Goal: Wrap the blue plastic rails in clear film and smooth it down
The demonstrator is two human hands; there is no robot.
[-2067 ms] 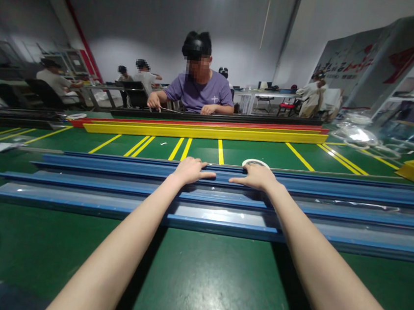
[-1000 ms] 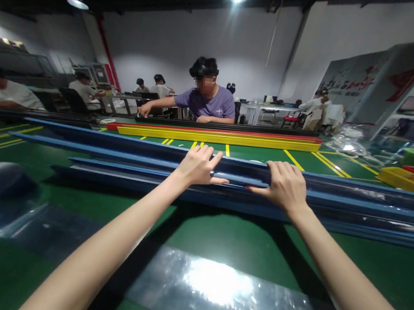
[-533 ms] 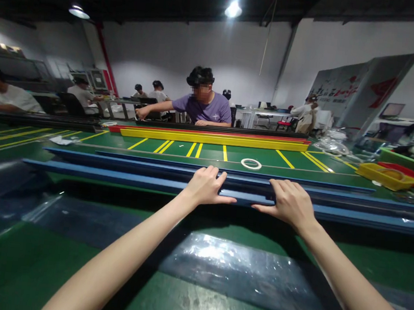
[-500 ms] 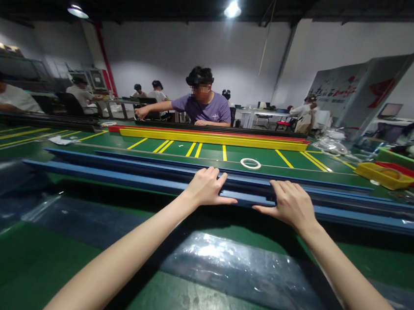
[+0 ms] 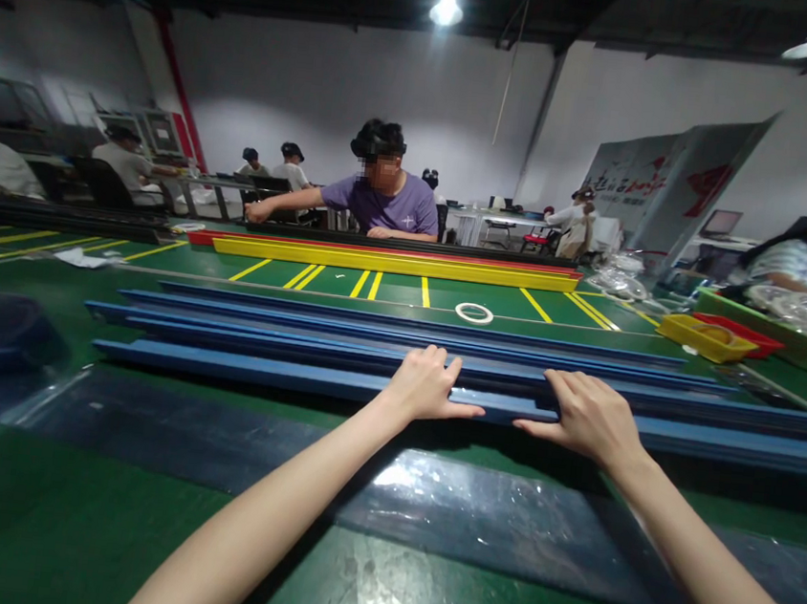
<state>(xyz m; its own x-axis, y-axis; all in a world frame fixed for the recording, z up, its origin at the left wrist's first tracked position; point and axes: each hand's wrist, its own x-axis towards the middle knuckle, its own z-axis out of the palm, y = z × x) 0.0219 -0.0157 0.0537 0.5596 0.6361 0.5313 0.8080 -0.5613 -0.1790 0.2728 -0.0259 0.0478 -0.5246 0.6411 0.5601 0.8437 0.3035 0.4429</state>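
Observation:
My left hand (image 5: 430, 385) grips the nearest long blue profile strip (image 5: 238, 368), thumb along its near side and fingers over the top. A short way to the right, my right hand (image 5: 592, 413) is closed around the same strip in a like manner. Behind it lie several more long blue strips (image 5: 287, 314), side by side across the green table. Nearer to me, a clear plastic sleeve (image 5: 454, 504) stretches flat under my forearms. The undersides of my fingers are hidden behind the strip.
Beyond the strips lies a white ring (image 5: 474, 313). Yellow strips (image 5: 393, 264) and red ones lie before a person in purple (image 5: 392, 205). At right are a yellow tray (image 5: 706, 340), a red tray (image 5: 738, 335) and a green bin (image 5: 802, 349). White scrap (image 5: 83, 258) lies left.
Both hands and the gripped strip have shifted right and nearer to me. A wider gap shows between this strip and those behind. The view has turned slightly.

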